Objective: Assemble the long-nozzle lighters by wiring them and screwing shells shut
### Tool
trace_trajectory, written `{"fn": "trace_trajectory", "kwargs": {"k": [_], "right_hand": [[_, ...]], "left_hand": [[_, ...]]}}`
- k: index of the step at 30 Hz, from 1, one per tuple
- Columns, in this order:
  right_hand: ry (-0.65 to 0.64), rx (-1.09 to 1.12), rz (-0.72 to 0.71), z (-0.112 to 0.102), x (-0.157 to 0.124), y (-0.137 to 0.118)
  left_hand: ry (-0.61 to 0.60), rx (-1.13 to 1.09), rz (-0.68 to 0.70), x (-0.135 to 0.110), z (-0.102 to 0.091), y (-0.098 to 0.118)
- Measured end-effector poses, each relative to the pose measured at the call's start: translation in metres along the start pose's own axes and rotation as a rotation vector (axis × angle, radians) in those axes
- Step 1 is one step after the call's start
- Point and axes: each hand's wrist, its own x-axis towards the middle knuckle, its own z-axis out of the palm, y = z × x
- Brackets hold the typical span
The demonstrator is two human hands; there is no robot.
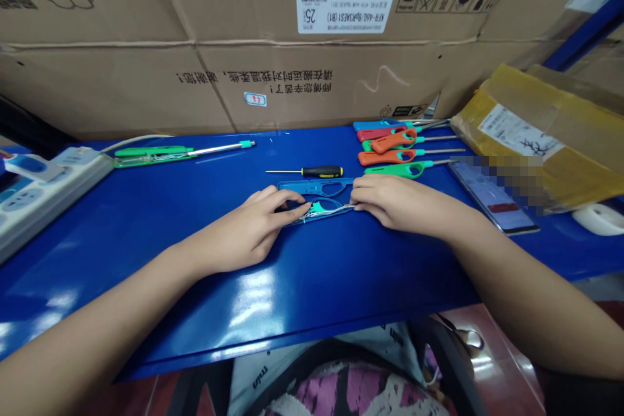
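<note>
A blue long-nosed gas lighter lies in two halves on the blue table. The lower half-shell (322, 216) has a teal trigger (319, 208) and thin wires in it. My left hand (256, 227) pinches around the trigger end, thumb and forefinger close together; its grip partly covers the inner parts. At the nozzle end, my right hand (390, 203) has its fingers closed on the lighter's front, which they hide. Just behind lies the other blue half-shell (305, 188), its right end beneath my right fingers. A black and yellow screwdriver (322, 171) rests beyond that.
Several coloured lighters (390, 157) lie at the back right, beside a phone (492, 198) and a yellow-taped parcel (531, 136). An opened green lighter (170, 155) and a white power strip (43, 192) are on the left. Cardboard boxes (244, 13) wall off the back.
</note>
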Motion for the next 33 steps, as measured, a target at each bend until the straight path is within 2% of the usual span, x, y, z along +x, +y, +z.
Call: {"fn": "trace_trajectory", "kwargs": {"k": [4, 12, 15, 26, 30, 33], "right_hand": [[-0.017, 0.056, -0.003, 0.0, 0.0, 0.002], [0.028, -0.065, -0.006, 0.002, 0.0, 0.001], [0.008, -0.072, -0.001, 0.0, -0.001, 0.0], [-0.025, 0.122, 0.045, -0.002, -0.002, 0.001], [-0.001, 0.133, 0.063, -0.003, -0.001, -0.001], [0.028, 0.127, 0.06, -0.003, -0.001, -0.003]], "left_hand": [[-0.008, -0.005, -0.006, -0.001, 0.0, -0.001], [0.024, -0.082, -0.013, 0.0, 0.0, -0.001], [0.031, -0.07, -0.011, 0.0, 0.0, -0.002], [0.033, -0.019, -0.019, -0.002, -0.002, -0.012], [0.065, -0.006, -0.013, -0.003, -0.002, -0.013], [0.154, -0.009, -0.037, -0.001, 0.0, -0.009]]}}
